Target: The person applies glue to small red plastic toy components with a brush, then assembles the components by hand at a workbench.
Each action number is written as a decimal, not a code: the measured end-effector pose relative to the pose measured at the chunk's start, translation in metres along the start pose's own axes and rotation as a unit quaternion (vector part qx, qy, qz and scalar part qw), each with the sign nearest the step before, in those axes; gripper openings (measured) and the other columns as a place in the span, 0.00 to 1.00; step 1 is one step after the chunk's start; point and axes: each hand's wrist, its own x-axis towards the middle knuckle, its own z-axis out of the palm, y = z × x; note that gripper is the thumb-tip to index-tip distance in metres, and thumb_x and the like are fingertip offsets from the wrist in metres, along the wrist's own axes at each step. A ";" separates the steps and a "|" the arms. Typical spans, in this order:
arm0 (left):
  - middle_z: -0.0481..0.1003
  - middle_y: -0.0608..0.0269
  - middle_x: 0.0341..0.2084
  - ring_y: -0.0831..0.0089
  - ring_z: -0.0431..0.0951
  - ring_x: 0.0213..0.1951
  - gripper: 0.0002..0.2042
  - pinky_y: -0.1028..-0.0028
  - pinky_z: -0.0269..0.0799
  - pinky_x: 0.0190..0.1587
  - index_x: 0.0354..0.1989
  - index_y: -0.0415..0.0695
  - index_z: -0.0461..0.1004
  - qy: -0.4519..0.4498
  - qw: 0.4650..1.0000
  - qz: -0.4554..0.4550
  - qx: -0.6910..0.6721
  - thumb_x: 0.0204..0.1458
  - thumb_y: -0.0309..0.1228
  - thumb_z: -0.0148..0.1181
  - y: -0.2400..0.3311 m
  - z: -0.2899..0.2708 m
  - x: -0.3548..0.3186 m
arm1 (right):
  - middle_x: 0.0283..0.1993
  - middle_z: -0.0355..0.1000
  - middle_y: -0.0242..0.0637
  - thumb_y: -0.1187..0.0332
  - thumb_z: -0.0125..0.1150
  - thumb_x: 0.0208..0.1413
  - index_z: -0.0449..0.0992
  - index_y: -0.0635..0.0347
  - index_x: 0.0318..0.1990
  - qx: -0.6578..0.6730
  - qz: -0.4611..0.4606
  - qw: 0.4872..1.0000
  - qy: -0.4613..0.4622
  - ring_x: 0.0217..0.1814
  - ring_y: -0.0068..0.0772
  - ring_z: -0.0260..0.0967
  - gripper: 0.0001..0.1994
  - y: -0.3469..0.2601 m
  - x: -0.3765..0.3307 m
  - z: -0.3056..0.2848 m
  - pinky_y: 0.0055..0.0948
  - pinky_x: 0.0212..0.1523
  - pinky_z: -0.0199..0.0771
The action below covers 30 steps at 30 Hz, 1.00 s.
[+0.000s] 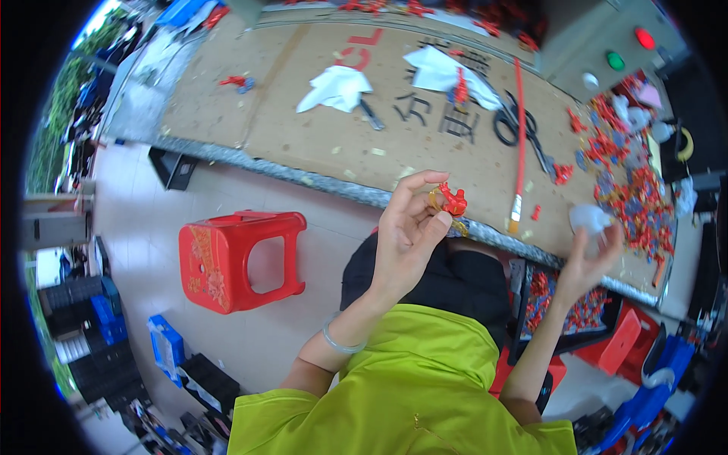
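Above the table's near edge, my left hand (409, 227) pinches a small red plastic figure (453, 200) between thumb and fingers. Yellowish translucent bits (434, 200) show beside it at the fingers. My right hand (585, 267) is at the right part of the table, its thumb and fingers curled about the near side of a whitish translucent rounded container (588, 218); its far side is in the open and the grip is partly blurred. Just left of that hand lie a small red piece (536, 213) and a red-handled brush (519, 144) with pale bristles.
Black-handled scissors (517, 125), white cloths (334, 89) and a knife (372, 115) lie on the cardboard-covered table (288, 129). Red and blue pieces (637, 205) heap at the right. A black tray (565, 303) of pieces sits below the edge; a red stool (235, 262) stands left.
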 end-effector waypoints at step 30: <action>0.71 0.62 0.37 0.78 0.73 0.42 0.11 0.79 0.69 0.45 0.44 0.33 0.68 0.164 0.980 0.114 0.006 0.53 0.15 0.51 0.017 -0.075 -0.011 | 0.21 0.74 0.39 0.74 0.66 0.42 0.80 0.68 0.27 0.148 -0.061 0.825 -0.542 0.20 0.24 0.69 0.06 -0.192 -0.014 0.143 0.21 0.23 0.66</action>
